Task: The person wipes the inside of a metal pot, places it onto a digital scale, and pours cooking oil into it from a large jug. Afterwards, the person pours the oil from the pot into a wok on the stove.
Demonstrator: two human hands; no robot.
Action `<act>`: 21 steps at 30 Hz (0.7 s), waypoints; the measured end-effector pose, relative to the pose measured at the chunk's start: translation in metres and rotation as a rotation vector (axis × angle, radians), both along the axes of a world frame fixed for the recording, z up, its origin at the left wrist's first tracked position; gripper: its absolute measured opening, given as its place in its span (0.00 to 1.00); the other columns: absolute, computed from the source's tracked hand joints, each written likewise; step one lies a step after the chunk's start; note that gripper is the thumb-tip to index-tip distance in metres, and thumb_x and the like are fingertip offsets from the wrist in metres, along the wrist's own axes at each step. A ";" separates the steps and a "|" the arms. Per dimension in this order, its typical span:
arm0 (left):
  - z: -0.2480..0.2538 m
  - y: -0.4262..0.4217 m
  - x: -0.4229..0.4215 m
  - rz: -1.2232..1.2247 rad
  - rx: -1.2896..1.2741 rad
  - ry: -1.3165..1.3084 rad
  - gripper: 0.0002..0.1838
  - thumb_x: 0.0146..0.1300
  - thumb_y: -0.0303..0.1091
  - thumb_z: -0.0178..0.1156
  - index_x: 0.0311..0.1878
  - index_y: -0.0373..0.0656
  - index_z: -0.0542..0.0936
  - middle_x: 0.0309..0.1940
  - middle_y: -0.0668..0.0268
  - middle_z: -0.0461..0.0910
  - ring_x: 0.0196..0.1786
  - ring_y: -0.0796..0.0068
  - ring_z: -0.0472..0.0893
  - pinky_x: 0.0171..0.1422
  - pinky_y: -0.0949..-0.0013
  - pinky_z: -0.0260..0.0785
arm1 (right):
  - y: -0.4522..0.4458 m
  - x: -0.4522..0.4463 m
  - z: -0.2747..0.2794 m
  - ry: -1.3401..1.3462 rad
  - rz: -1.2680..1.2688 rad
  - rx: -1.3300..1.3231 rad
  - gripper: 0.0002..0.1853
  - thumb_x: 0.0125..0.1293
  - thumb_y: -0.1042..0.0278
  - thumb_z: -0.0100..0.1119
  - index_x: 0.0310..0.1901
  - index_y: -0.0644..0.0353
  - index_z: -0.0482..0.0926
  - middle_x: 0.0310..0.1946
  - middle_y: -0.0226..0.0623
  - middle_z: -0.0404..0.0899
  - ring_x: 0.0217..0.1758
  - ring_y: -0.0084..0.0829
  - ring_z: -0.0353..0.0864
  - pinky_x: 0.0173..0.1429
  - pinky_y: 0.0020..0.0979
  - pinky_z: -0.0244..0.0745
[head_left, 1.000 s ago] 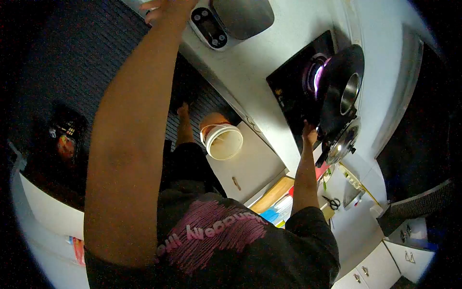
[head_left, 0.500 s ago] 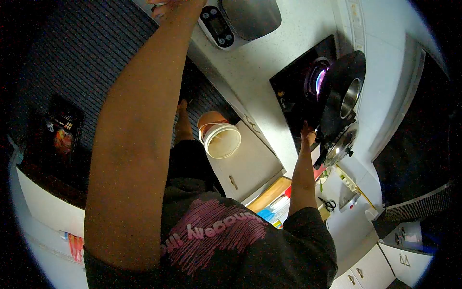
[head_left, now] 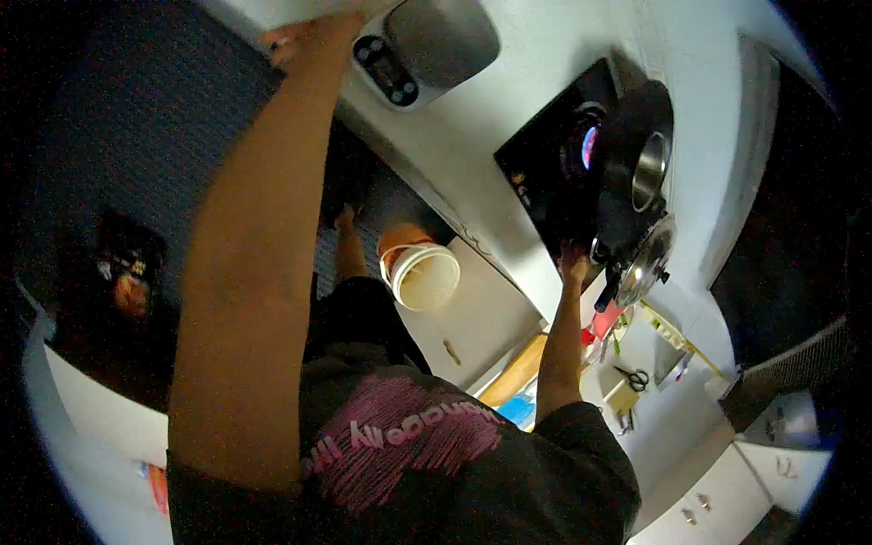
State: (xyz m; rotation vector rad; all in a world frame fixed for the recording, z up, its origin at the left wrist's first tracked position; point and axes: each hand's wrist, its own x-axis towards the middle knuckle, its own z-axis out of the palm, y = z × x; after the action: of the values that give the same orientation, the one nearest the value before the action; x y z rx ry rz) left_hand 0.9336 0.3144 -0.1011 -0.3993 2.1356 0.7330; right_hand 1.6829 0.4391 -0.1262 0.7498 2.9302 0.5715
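My left hand (head_left: 304, 41) is at the top left, by the counter's edge. Its fingers look apart and hold nothing visible. My right hand (head_left: 574, 261) reaches to the near right corner of the black glass stove (head_left: 545, 173). Its fingers are curled in dark shade, and what they grip cannot be made out; a shiny round part lies beside them. A purple-blue flame (head_left: 589, 147) burns on the stove. Partly in front of it is a black pan (head_left: 622, 154), with a steel bowl (head_left: 649, 173) at its far side. A shiny lid (head_left: 647, 262) lies close to my right hand.
A kitchen scale (head_left: 386, 71) with a metal top sits on the counter beyond my left forearm. Below the counter stands a white bucket (head_left: 427, 279). Scissors (head_left: 633, 378) and small items lie on the counter at right. A dark crate (head_left: 127, 263) is on the floor.
The view has shifted slightly, and more of my left hand shows. My right hand stays at the stove's corner, its fingers now darker. The visible flame looks a little smaller.
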 end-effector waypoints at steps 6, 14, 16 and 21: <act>-0.011 -0.008 0.003 -0.058 0.010 0.065 0.73 0.35 0.58 0.70 0.64 0.33 0.23 0.64 0.44 0.43 0.63 0.48 0.56 0.65 0.52 0.54 | -0.098 -0.184 0.177 0.311 -1.454 -1.441 0.16 0.60 0.54 0.51 0.39 0.57 0.79 0.29 0.32 0.82 0.25 0.19 0.77 0.26 0.16 0.65; -0.021 0.000 -0.002 0.062 -0.133 0.033 0.74 0.32 0.60 0.72 0.63 0.29 0.26 0.61 0.38 0.52 0.62 0.48 0.60 0.64 0.54 0.56 | 0.057 -0.149 0.224 0.898 -1.039 -0.646 0.15 0.59 0.57 0.58 0.37 0.61 0.79 0.19 0.27 0.76 0.18 0.16 0.67 0.21 0.20 0.58; -0.004 -0.007 0.001 -0.016 -0.121 0.072 0.75 0.31 0.60 0.72 0.63 0.30 0.25 0.62 0.38 0.50 0.62 0.48 0.60 0.64 0.52 0.56 | 0.107 -0.138 0.198 0.608 -0.972 -0.241 0.20 0.57 0.52 0.58 0.41 0.63 0.79 0.25 0.35 0.80 0.24 0.26 0.76 0.28 0.28 0.68; -0.069 0.007 -0.017 0.118 -0.025 0.062 0.76 0.34 0.57 0.73 0.62 0.36 0.17 0.67 0.44 0.41 0.63 0.46 0.56 0.65 0.49 0.53 | 0.150 -0.180 0.193 0.251 -1.169 -0.233 0.24 0.50 0.47 0.59 0.40 0.61 0.80 0.38 0.49 0.79 0.44 0.46 0.78 0.48 0.38 0.72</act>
State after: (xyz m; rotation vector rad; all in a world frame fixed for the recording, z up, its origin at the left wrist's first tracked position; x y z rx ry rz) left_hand 0.9164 0.3217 -0.1698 -0.5255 2.1959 0.7948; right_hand 1.5027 0.5892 0.0668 2.2660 2.0520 0.0053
